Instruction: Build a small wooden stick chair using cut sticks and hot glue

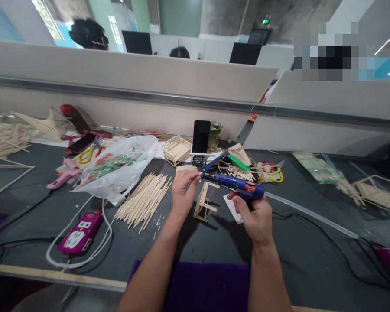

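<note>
My right hand point(254, 216) is wrapped round the grip of a blue hot glue gun point(238, 183), with a clear glue stick point(312, 214) trailing from its back. The gun's nozzle points left, to the fingertips of my left hand point(184, 190). Those fingers are pinched together; what is between them is too small to tell. Just below and between my hands, a small frame of wooden sticks point(205, 203) stands on the dark table point(214, 247). Left of my left hand lies a pile of loose wooden sticks point(144, 197).
A white plastic bag point(130, 158), a pink glue gun point(65, 174) and a magenta power strip point(81, 232) with cables lie left. Behind my hands stand a stick-built tray point(177, 149), a phone point(201, 136) and a glass jar point(214, 135). Yellow-handled scissors point(276, 175) lie right.
</note>
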Available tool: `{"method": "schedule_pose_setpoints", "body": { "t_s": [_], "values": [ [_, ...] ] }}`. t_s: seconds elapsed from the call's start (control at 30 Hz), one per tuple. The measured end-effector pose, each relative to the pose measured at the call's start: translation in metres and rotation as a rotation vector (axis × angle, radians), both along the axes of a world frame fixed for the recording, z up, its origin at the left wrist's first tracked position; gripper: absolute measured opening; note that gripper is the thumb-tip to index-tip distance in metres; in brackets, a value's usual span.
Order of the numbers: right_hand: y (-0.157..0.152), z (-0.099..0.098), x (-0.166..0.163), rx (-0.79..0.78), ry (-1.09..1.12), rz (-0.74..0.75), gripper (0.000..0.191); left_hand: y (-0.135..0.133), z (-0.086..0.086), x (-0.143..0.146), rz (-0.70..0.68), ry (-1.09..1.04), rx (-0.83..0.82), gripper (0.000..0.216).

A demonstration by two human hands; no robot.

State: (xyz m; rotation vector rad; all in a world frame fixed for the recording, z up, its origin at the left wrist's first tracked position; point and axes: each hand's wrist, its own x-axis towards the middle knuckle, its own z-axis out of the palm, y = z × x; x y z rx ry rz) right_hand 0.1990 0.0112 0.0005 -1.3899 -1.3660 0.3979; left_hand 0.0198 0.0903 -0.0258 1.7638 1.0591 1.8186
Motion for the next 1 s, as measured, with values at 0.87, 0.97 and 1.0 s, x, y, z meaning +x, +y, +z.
{"method": "schedule_pose_setpoints", "body": {
  "t_s": [0.87,0.97,1.0],
  "values": [
    [0.0035,-0.006,0.0007,0.046,-0.097,-0.047,0.026,0.0001,-0.0017,0.0002,-0.015,0.024,0.027,0.011],
    [0.0035,-0.0057,0.0009,0.047,-0.09,-0.049,0.026,-0.0003,-0.0012,0.0007,-0.022,0.012,0.013,0.01],
    [0.0034,-0.0054,0.001,0.048,-0.085,-0.051,0.026,-0.0006,-0.0009,0.001,-0.025,0.003,0.005,0.01]
  ]
}}
